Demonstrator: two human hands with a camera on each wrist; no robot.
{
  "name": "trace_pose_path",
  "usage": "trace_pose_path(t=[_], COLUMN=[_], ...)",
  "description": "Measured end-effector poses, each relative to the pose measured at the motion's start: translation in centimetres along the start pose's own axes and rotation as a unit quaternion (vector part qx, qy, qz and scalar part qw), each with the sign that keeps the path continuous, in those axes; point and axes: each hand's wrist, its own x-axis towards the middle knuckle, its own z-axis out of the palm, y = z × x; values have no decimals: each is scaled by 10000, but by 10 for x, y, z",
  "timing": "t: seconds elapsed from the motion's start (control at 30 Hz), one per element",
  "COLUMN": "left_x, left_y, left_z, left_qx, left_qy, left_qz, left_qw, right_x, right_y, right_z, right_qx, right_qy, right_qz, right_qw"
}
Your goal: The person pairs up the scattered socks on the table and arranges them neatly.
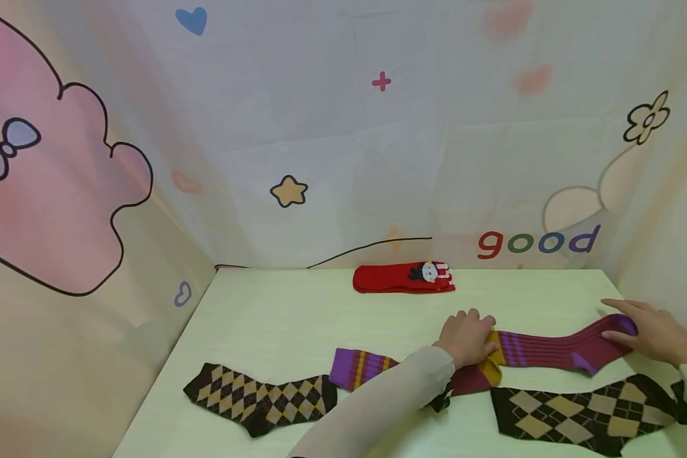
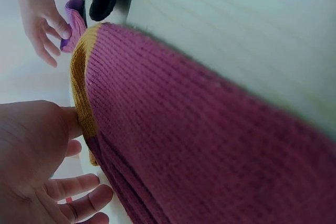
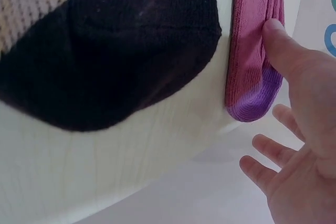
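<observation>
A maroon sock (image 1: 549, 351) with purple stripes, heel and toe lies at the right. My right hand (image 1: 661, 334) rests at its toe, the thumb touching the knit and the other fingers extended past it. A second maroon sock (image 2: 157, 103) has a yellow end (image 2: 81, 77) and a purple cuff (image 1: 343, 369) with yellow stripes. My left hand (image 1: 466, 337) lies over the meeting yellow parts, its thumb touching the yellow knit and its other fingers loosely spread in the left wrist view. My left forearm hides the second sock's middle.
Dark argyle socks lie in front, one at the left (image 1: 263, 397) and a larger-patterned one at the right (image 1: 584, 413). Red socks (image 1: 397, 278) with a cartoon figure lie at the back edge. A printed curtain (image 1: 332, 127) hangs behind the pale table (image 1: 263, 305).
</observation>
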Motion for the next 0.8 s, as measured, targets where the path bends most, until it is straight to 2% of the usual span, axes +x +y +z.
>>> trace_pose_path(t=[0.43, 0.8], left_x=[-2, -3], left_y=[3, 5], left_z=[-2, -5], left_qx=[129, 123], left_qy=[24, 13], left_qz=[6, -75], left_qw=[9999, 9999], right_x=[5, 8], right_y=[2, -3], right_z=[4, 2], right_qx=[43, 146], right_qy=[-170, -385], right_qz=[-188, -150], right_qw=[9997, 9990])
